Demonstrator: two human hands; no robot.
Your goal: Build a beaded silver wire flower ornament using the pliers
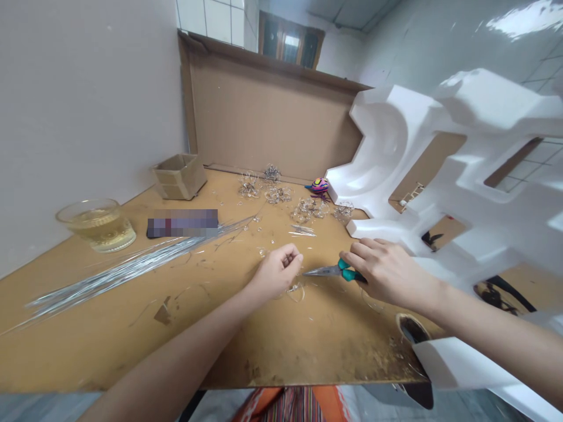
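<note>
Teal-handled pliers point(329, 271) sit in your right hand point(385, 272), your fingers wrapped around the grips, over the right half of the table point(88, 346). Their narrow tip points at your left hand point(277, 271), just beside its fingers. That hand is curled in tight, thumb pressed to forefinger on a thin wire loop point(297, 292) poking out beneath, midway between the table's near edge and the short wire pieces point(303, 231).

Beyond those, toward the far edge, you have several wire clusters point(278, 194), with a multicoloured object point(319, 186) by the white foam point(382, 135) along the right edge. A cardboard panel point(281, 111) stands at the far edge. Near the far left corner sits a small cardboard box point(187, 189). Closer to you, by the left edge, a glass point(121, 239) holds yellowish liquid; right of it lies a pixelated flat object point(182, 223). A long wire bundle point(145, 266) slants in front of both.
</note>
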